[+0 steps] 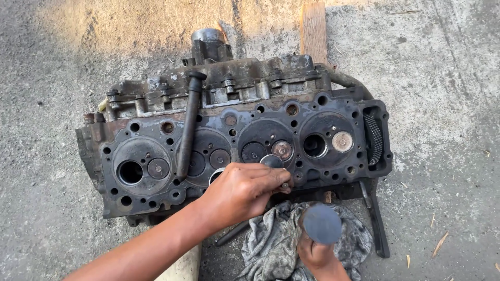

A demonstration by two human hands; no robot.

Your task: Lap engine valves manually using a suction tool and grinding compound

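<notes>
At twelve o'clock from both hands lies the cylinder head (156, 198), long axis nine-to-three; left hand (240, 191), nearer, pinches a valve (271, 161), right hand (316, 256) grips another valve (322, 224).

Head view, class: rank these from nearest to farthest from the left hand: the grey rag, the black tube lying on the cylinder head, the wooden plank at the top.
From the left hand:
1. Grey rag, just below the hand, on the ground.
2. Black tube, up and to the left, lying across the cylinder head.
3. Wooden plank, far beyond the head, at the top edge.
</notes>
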